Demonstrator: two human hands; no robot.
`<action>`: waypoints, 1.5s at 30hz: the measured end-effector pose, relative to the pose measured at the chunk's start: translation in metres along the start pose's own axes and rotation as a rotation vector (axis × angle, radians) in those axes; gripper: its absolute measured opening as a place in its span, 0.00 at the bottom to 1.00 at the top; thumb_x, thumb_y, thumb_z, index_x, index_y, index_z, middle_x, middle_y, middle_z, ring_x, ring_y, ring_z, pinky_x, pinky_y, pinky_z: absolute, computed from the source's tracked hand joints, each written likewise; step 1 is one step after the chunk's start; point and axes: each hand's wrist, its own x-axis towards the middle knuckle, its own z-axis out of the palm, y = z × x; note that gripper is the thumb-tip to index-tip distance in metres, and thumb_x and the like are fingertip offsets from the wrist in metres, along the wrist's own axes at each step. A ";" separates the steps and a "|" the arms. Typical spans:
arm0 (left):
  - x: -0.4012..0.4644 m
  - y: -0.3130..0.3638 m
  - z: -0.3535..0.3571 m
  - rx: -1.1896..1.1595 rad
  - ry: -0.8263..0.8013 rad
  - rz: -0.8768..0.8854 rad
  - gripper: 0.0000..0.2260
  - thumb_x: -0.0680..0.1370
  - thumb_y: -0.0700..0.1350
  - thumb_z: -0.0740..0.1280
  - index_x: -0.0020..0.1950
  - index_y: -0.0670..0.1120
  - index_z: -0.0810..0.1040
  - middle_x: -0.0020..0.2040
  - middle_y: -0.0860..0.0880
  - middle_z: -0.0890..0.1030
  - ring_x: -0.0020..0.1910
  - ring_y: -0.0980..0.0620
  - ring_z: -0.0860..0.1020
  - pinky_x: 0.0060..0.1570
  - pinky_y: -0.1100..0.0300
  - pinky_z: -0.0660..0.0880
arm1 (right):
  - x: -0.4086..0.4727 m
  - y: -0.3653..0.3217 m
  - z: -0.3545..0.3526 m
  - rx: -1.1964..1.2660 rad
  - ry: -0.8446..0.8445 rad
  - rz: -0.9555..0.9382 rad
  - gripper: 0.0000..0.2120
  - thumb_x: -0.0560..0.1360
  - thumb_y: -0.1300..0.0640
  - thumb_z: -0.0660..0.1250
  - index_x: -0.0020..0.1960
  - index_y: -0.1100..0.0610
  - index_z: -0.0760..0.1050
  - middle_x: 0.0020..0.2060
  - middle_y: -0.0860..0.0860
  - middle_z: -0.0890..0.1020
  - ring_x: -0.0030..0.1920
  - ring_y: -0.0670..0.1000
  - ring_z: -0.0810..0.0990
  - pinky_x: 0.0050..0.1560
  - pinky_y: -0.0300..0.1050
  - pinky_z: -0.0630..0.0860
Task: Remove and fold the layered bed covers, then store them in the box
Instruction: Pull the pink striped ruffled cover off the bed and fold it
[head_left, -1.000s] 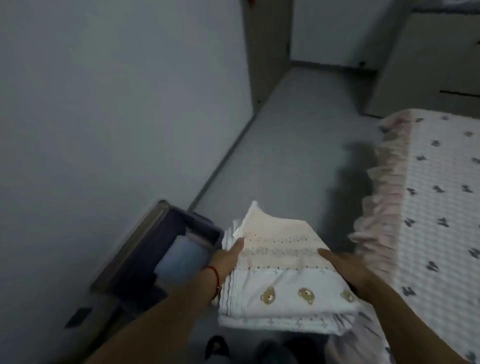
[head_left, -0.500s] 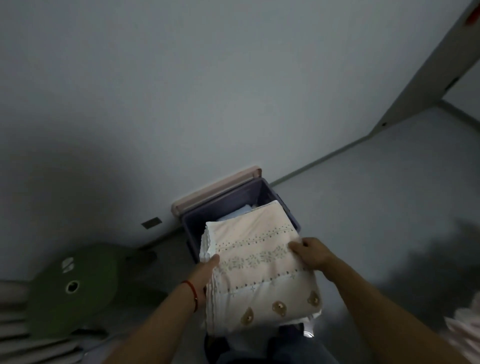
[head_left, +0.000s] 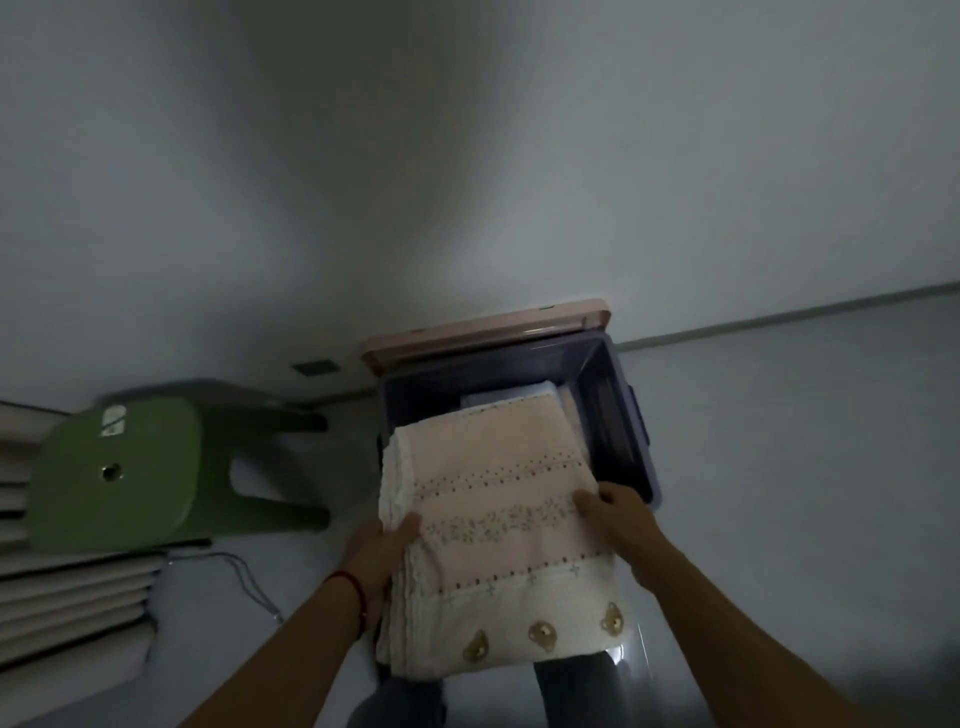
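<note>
From the head camera I see both of my hands carrying a folded bed cover (head_left: 498, 540), pink with dotted bands and a white hem showing three small bear patches. My left hand (head_left: 382, 553) grips its left edge, thumb laid on top and the fingers hidden beneath the fabric; a red string (head_left: 353, 592) circles that wrist. My right hand (head_left: 615, 514) holds the right edge, fingers curled over the top of the cloth. The cover hangs over the near half of a dark purple box (head_left: 631, 441) that stands on the floor against the wall, its far end above the opening. Inside the box I make out a pale blue folded cloth (head_left: 511, 397). A pink lid (head_left: 488, 327) leans against the wall just behind the box. To the left, a green stool (head_left: 135, 473) lies tipped on its side, and a thin cable (head_left: 244, 577) trails over the floor near it.
</note>
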 end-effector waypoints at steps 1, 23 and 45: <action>0.010 0.003 0.009 0.006 0.000 0.009 0.30 0.74 0.59 0.74 0.72 0.47 0.73 0.63 0.46 0.80 0.59 0.44 0.79 0.65 0.44 0.75 | 0.012 0.001 -0.005 0.032 0.015 0.006 0.15 0.80 0.51 0.66 0.61 0.59 0.79 0.54 0.54 0.83 0.55 0.56 0.81 0.60 0.59 0.80; 0.483 -0.120 0.132 0.138 0.152 0.177 0.33 0.80 0.60 0.65 0.81 0.51 0.58 0.75 0.53 0.67 0.71 0.50 0.69 0.74 0.51 0.65 | 0.451 0.156 0.068 -0.036 0.182 -0.154 0.08 0.84 0.53 0.61 0.58 0.56 0.75 0.44 0.48 0.78 0.44 0.47 0.77 0.44 0.38 0.73; 0.459 -0.099 0.166 1.759 -0.001 0.256 0.62 0.69 0.66 0.74 0.76 0.56 0.24 0.74 0.43 0.21 0.75 0.30 0.31 0.65 0.18 0.44 | 0.447 0.155 0.092 -1.319 -0.193 -0.335 0.71 0.63 0.35 0.78 0.77 0.45 0.22 0.75 0.54 0.22 0.76 0.62 0.23 0.72 0.75 0.32</action>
